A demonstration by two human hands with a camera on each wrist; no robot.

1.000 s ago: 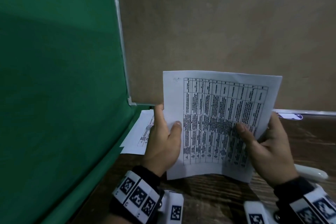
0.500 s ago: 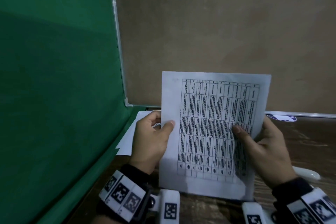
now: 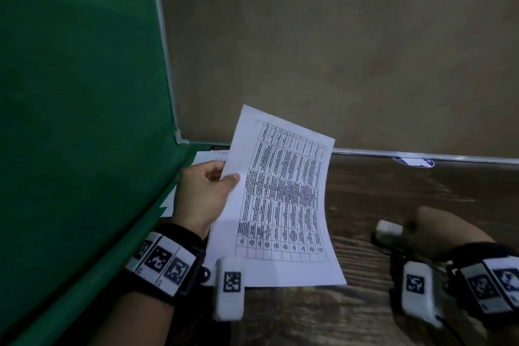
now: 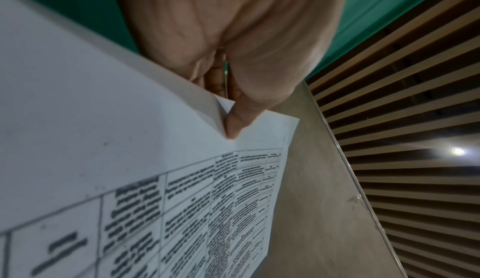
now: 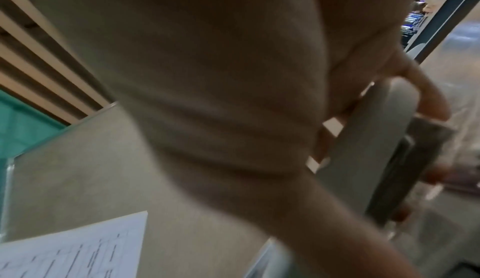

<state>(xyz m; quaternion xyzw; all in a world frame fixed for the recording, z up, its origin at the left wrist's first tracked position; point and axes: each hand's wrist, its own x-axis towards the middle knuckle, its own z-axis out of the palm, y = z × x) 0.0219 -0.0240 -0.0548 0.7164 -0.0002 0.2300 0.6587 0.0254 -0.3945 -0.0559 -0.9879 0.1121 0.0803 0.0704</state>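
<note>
A white printed sheet with a dense table (image 3: 283, 199) stands tilted above the wooden table (image 3: 393, 191). My left hand (image 3: 224, 177) pinches its left edge, thumb on the front and fingers behind. In the left wrist view the thumb (image 4: 236, 122) presses the sheet (image 4: 130, 159) near its edge. My right hand (image 3: 421, 227) is blurred, low at the right and apart from the sheet, on a white stapler (image 3: 389, 229). The right wrist view shows its fingers (image 5: 420, 93) curled over the stapler (image 5: 369, 138); a corner of the sheet (image 5: 78, 247) shows at the bottom left.
More printed sheets (image 3: 207, 157) lie on the table behind my left hand, against a green cloth panel (image 3: 84, 121) that closes off the left side. A beige wall panel (image 3: 337, 50) stands at the back, with a blue-and-white sticker (image 3: 412, 161) at its foot.
My right hand let go of the sheet and dropped down and right onto the white stapler. The sheet now tilts to the right, held by my left hand alone.
</note>
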